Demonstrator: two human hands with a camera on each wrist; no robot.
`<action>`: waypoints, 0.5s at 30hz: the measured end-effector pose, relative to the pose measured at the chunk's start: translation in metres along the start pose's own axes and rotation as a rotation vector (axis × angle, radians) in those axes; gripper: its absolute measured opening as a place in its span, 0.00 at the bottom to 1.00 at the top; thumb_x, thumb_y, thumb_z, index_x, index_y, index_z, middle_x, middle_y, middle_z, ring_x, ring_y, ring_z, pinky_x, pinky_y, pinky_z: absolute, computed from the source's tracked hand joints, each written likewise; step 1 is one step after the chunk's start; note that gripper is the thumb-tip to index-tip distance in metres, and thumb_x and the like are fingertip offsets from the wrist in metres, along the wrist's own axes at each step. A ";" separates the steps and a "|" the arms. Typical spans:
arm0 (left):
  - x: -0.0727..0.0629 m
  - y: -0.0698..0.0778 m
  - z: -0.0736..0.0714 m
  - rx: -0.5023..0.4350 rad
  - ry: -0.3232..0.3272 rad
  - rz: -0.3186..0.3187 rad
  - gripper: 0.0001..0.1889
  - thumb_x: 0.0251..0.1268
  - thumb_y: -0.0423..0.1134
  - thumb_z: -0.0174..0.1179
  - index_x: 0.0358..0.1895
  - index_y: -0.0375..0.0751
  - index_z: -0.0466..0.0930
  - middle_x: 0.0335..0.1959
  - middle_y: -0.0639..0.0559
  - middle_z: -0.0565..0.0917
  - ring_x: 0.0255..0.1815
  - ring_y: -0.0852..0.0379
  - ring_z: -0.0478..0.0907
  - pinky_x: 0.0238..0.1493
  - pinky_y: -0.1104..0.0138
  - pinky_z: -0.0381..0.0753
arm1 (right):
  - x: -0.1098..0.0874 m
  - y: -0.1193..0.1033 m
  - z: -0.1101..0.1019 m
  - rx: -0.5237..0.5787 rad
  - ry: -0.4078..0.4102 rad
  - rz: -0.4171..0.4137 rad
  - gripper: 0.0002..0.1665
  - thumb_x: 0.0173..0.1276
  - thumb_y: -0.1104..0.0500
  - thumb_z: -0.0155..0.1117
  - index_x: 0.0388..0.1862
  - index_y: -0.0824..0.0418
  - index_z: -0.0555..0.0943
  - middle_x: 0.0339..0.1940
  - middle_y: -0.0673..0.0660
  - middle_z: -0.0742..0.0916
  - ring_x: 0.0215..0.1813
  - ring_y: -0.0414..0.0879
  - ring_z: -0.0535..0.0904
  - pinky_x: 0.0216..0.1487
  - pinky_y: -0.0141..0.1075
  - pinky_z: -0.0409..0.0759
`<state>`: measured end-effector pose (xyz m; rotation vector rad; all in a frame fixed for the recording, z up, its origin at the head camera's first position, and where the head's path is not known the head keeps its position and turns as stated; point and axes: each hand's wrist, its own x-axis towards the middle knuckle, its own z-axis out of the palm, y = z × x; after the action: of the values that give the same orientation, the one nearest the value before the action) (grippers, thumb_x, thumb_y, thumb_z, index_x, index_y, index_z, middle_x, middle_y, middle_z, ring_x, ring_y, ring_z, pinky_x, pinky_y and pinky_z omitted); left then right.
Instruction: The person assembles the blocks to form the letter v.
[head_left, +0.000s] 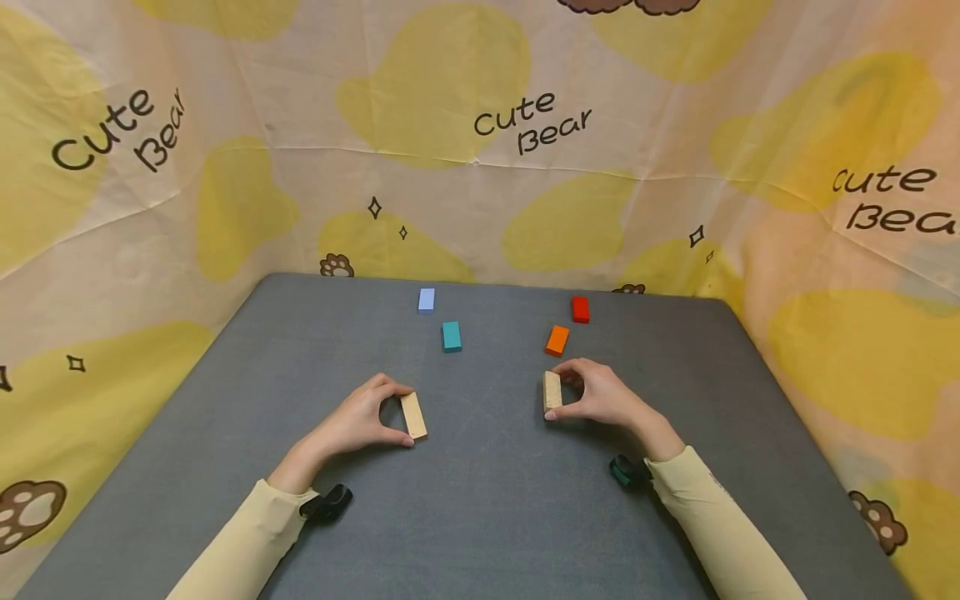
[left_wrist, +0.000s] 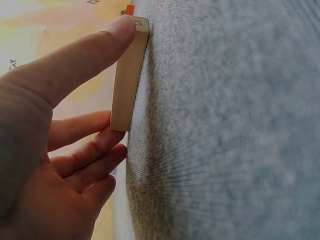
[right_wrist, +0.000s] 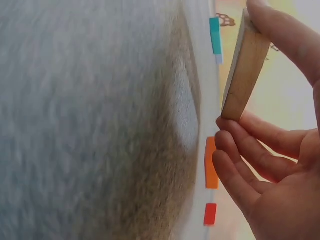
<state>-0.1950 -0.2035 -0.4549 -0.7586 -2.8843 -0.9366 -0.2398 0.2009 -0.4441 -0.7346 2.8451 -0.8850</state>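
Note:
Two plain wooden blocks are held, one in each hand. My left hand (head_left: 365, 414) pinches a pale wooden block (head_left: 414, 416) by its two ends, thumb at the near end and fingers at the far one. In the left wrist view that block (left_wrist: 127, 80) lies on or very close to the grey surface. My right hand (head_left: 603, 395) grips the other wooden block (head_left: 552, 391) end to end between thumb and fingers. The right wrist view shows this block (right_wrist: 246, 67) tilted and raised off the surface. Just beyond it lies an orange block (head_left: 557, 340).
A teal block (head_left: 452, 337) and a light blue block (head_left: 426, 301) lie at the back left of the grey table (head_left: 480, 517). Near the back right edge is a red block (head_left: 581, 309). Printed cloth (head_left: 420, 108) hangs behind and along both sides.

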 end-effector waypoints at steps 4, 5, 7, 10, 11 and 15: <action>-0.001 0.001 0.000 0.001 0.001 -0.007 0.40 0.36 0.55 0.77 0.57 0.41 0.77 0.46 0.51 0.75 0.47 0.53 0.74 0.53 0.55 0.72 | 0.000 -0.006 0.003 0.006 0.003 0.018 0.47 0.42 0.33 0.75 0.56 0.60 0.77 0.49 0.53 0.82 0.49 0.47 0.77 0.52 0.42 0.75; -0.001 0.001 0.000 0.002 0.002 -0.008 0.40 0.36 0.55 0.77 0.57 0.41 0.77 0.46 0.51 0.75 0.47 0.53 0.74 0.53 0.55 0.72 | 0.001 -0.007 0.003 0.005 0.004 0.021 0.47 0.42 0.33 0.75 0.56 0.60 0.77 0.49 0.53 0.82 0.49 0.46 0.77 0.52 0.42 0.75; -0.001 0.001 0.000 0.003 0.001 -0.011 0.40 0.36 0.55 0.77 0.57 0.41 0.77 0.46 0.50 0.75 0.47 0.53 0.74 0.52 0.55 0.72 | 0.001 -0.010 0.005 0.004 0.004 0.023 0.47 0.42 0.33 0.75 0.56 0.60 0.77 0.49 0.54 0.82 0.49 0.47 0.77 0.52 0.42 0.75; -0.001 0.002 0.000 0.003 -0.001 -0.017 0.40 0.36 0.55 0.77 0.57 0.41 0.77 0.46 0.50 0.75 0.47 0.53 0.74 0.52 0.55 0.72 | 0.002 -0.016 0.008 -0.002 0.006 0.025 0.47 0.42 0.33 0.75 0.55 0.60 0.77 0.48 0.54 0.82 0.49 0.47 0.77 0.52 0.42 0.75; -0.001 0.002 0.000 0.004 -0.002 -0.017 0.40 0.36 0.55 0.77 0.57 0.41 0.77 0.46 0.50 0.75 0.47 0.53 0.74 0.52 0.55 0.72 | 0.002 -0.018 0.009 0.000 0.006 0.028 0.47 0.42 0.33 0.75 0.55 0.60 0.77 0.48 0.54 0.82 0.49 0.46 0.77 0.52 0.42 0.75; -0.002 0.003 0.001 0.007 -0.005 -0.018 0.40 0.37 0.56 0.76 0.57 0.41 0.77 0.46 0.51 0.75 0.47 0.53 0.74 0.52 0.55 0.72 | 0.003 -0.026 0.013 -0.001 0.002 0.030 0.47 0.42 0.32 0.74 0.55 0.60 0.77 0.48 0.53 0.82 0.49 0.46 0.76 0.52 0.42 0.75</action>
<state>-0.1921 -0.2017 -0.4540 -0.7373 -2.9016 -0.9267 -0.2283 0.1741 -0.4403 -0.6892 2.8507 -0.8809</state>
